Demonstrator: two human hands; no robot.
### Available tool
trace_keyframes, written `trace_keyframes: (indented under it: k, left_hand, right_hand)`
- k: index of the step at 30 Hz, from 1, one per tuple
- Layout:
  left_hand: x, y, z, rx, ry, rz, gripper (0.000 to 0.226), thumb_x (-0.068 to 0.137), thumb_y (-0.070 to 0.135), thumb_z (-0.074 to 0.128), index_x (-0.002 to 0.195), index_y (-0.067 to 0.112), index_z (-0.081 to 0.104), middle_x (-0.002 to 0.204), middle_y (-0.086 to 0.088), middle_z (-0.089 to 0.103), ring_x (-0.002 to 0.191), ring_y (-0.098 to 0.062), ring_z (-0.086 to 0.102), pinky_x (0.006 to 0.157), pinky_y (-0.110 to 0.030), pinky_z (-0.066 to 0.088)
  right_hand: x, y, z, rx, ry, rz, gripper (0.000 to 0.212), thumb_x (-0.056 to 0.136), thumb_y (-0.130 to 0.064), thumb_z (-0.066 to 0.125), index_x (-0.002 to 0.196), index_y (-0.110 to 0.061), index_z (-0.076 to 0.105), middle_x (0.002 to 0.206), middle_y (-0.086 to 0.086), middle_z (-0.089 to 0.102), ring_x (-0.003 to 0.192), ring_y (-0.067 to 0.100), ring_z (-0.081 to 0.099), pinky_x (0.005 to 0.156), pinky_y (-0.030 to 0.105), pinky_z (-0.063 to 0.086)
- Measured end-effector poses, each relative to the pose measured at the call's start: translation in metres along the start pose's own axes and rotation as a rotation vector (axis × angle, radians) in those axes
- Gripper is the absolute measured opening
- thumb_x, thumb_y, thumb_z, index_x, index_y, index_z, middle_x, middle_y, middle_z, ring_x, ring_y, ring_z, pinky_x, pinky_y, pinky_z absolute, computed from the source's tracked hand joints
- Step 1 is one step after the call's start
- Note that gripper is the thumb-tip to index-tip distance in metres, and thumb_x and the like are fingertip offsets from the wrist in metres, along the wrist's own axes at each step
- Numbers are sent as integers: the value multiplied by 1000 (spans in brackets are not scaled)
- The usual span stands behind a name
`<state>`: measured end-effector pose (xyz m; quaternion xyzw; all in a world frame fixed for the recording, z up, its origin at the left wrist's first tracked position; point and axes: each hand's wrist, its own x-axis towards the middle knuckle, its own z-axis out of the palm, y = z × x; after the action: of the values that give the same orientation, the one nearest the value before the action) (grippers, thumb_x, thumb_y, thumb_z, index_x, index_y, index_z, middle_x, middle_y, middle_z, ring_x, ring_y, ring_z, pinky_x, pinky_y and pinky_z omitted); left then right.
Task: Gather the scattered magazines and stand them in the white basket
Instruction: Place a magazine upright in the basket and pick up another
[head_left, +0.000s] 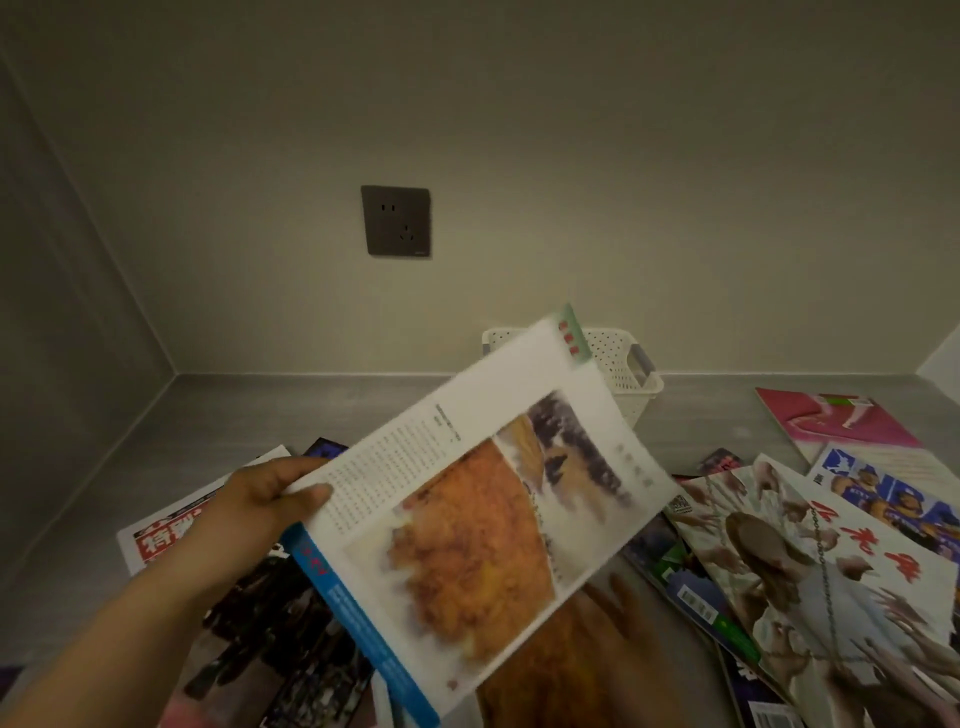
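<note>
Our left hand pinched the open glossy magazine with the orange photo page at its spine edge. Our right hand was blurred beneath it, so we could not tell its grip. We judged it best to close the pages before standing it in the white perforated plastic basket by the wall.

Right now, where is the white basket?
In the head view, the white basket sits right of centre at the back of the surface against the wall, partly hidden behind the magazine held by the left hand.
</note>
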<state>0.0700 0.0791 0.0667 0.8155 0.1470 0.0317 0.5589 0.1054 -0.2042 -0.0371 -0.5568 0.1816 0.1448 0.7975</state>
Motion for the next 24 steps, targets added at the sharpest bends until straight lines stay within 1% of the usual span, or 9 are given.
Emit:
trace_keyframes:
  k: [3,4,6,8,12,15,17,20,24]
  left_hand:
    - [7,2,4,-144,83,23,32,88,1,46,79,27,63,64,11,75,52,0,65,42,-11,47]
    - [10,3,8,-176,107,25,33,89,2,45,79,29,61,57,15,73,53,-2,65,42,-15,47]
    - [18,6,18,-216,113,35,34,89,2,45,81,30,61,56,21,71,55,-3,66,43,-18,50]
    - [29,12,28,-237,87,37,30,89,2,45,86,26,63,56,20,72,54,-3,65,42,-15,51]
    - [65,39,46,-174,70,47,29,88,-2,48,78,23,58,58,20,71,68,-9,62,54,-16,53]
    - [101,72,62,-20,125,153,16,88,-1,47,93,12,56,104,-2,67,94,-15,56,79,-20,46]
    - [127,93,75,66,147,207,28,89,1,46,116,6,53,123,-10,59,106,-18,54,87,-23,39]
    - [168,116,97,129,165,197,33,91,5,44,123,3,50,133,-14,54,121,-28,50,91,-25,39]
    - [212,118,123,228,138,116,32,90,8,47,121,1,53,130,-19,56,117,-33,52,94,-34,43]
  right_hand:
    - [-1,-29,23,28,-320,20,75,28,-36,91,96,-21,64,83,-5,76,75,15,72,54,27,59]
    - [5,-35,27,-24,-338,-21,57,32,-29,90,85,-22,69,77,-5,76,69,15,72,52,28,59]
    - [14,-57,37,-105,-321,-76,19,67,-2,71,76,-19,69,71,-1,73,61,15,69,48,25,56]
    - [29,-81,41,-230,-248,-171,24,83,6,53,76,-14,66,63,-1,70,54,11,67,48,23,56]
    - [56,-132,47,-437,-196,-440,30,83,3,56,72,-24,64,51,-14,69,52,-1,66,49,13,53]
    - [79,-182,57,-471,-145,-572,29,81,4,58,65,-20,60,41,-20,62,44,-8,59,45,6,47]
    - [99,-214,65,-500,-107,-613,23,80,3,59,64,-13,60,40,-15,62,43,-5,58,45,4,45]
    - [128,-251,73,-499,-99,-645,15,81,3,56,94,-1,64,71,1,65,60,8,61,60,14,51]
    - [176,-272,69,-541,-55,-630,20,82,3,55,101,9,59,66,7,56,62,17,55,65,29,49]
